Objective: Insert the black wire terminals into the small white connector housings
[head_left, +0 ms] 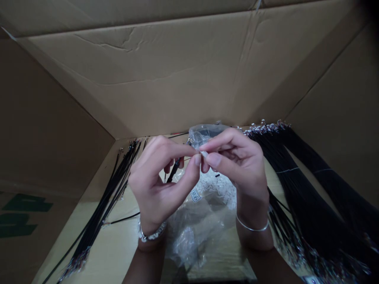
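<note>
A small white piece (203,154) sits pinched between the fingertips of both hands, at the middle of the view; it is too small to make out its exact shape. The left hand (158,181) is closed, its thumb and forefinger pressing on the piece from one side. The right hand (239,165) is also closed, with its thumb and forefinger meeting the piece from the other side. A short black cord (174,170) runs beneath the left hand's curled fingers, but whether that hand grips it cannot be told.

Just below the hands lies a clear plastic bag (192,232) holding a heap of small white pieces (214,189), with a small handwritten label (195,195) on it. The bag's crumpled top (204,133) shows beyond the fingers. A thin bangle (252,228) circles the right wrist and a chunkier bracelet (151,235) the left.

A bundle of black cords (106,205) lies to the left of the bag, and a much larger bundle (308,197) lies to the right, its ends tipped with small metal fittings (263,127). Brown cardboard box walls (142,75) rise around everything, with green printing (23,213) on the left side.
</note>
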Action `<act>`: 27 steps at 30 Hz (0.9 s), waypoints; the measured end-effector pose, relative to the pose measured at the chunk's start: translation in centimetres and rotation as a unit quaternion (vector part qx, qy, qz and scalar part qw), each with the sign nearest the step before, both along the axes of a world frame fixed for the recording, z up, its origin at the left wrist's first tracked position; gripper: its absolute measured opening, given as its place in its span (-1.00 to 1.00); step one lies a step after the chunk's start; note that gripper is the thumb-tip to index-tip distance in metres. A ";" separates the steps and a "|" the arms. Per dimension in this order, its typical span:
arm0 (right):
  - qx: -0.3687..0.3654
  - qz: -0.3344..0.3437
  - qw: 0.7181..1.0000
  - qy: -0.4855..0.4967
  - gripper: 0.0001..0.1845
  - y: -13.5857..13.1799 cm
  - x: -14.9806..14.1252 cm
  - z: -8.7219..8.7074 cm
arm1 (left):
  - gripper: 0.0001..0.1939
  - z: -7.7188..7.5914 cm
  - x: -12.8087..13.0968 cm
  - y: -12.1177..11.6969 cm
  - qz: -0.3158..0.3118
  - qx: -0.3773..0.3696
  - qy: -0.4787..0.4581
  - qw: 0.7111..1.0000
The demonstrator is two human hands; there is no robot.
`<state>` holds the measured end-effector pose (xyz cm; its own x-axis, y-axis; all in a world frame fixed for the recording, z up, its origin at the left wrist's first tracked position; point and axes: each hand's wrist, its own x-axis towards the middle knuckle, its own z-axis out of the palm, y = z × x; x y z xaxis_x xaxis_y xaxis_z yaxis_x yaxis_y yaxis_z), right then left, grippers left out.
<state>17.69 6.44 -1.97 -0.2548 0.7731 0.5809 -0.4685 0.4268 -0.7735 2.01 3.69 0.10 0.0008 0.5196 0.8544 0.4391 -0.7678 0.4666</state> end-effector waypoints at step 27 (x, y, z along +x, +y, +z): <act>0.057 -0.127 0.988 -0.070 -0.72 -0.7 0.2 0.3 | -0.84 -0.1 0.0 0.1 0.011 -0.001 0.004 1.000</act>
<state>17.91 5.77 -1.63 -0.1459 0.7538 0.6407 -0.2273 0.6047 -0.7633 2.02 3.77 0.03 -0.0031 0.5205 0.8539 0.4602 -0.7573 0.4633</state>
